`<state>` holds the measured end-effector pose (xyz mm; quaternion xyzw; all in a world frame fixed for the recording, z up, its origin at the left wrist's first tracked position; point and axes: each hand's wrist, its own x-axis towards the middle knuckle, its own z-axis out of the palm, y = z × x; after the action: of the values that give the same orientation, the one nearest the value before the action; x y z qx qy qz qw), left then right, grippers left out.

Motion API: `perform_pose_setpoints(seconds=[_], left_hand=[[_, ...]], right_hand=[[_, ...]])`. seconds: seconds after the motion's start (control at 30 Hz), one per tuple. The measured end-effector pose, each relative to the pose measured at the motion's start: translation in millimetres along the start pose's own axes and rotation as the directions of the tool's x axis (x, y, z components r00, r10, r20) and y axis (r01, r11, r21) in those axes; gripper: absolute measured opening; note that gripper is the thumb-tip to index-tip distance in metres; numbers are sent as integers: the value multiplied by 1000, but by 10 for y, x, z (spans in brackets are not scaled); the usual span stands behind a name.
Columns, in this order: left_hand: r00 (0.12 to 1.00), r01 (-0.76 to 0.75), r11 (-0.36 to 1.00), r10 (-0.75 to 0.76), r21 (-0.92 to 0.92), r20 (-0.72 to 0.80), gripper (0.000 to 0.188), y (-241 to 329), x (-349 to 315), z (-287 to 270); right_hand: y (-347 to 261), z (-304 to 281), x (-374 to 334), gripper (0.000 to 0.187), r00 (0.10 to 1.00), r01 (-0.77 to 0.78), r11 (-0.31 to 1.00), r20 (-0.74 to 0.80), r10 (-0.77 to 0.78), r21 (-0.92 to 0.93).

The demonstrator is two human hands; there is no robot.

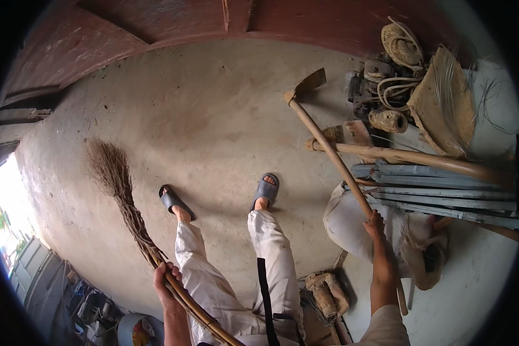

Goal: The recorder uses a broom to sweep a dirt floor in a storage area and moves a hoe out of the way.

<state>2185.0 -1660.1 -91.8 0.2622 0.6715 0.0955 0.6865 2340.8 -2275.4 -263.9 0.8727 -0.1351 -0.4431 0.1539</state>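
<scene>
My left hand is closed round the cane handle of a twig broom. Its brown bristles fan out to the upper left, and the handle runs back past my left leg. On the right, my right hand grips the long wooden handle of a hoe. The hoe's broad metal blade points away from me, at the far end of the handle. Beneath that handle lies another wooden-handled tool. A white sack sits just beside my right hand.
Grey metal strips are stacked at the right. Beyond them are a dusty machine with rope and a tan sheet. A red door panel spans the far side. Clutter fills the near left; a dirty block-like object lies near my right leg.
</scene>
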Motion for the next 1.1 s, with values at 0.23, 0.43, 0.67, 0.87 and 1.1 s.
perform_pose_setpoints(seconds=[0.23,0.43,0.67,0.87,1.1], left_hand=[[999,32,999,-34,44,37,21,80,-146,182],[990,98,995,-100,20,102,22,169,-159,-36],[992,115,986,-108,-124,67,20,250,-246,-211],[966,174,983,-158,-64,206,17,273,-277,-134],[973,57,998,-56,0,225,19,182,-205,-95]], right_hand=[[-135,-586,-761,35,851,387,915,-427,-305,119],[-928,-2002,-1298,25,884,345,938,-319,-341,-48],[-1531,-3057,-1032,18,796,370,837,-327,-510,-404],[-1300,-3919,-781,28,727,161,780,-462,-508,-604],[-2529,-3072,-1932,29,624,775,604,-385,-680,188]])
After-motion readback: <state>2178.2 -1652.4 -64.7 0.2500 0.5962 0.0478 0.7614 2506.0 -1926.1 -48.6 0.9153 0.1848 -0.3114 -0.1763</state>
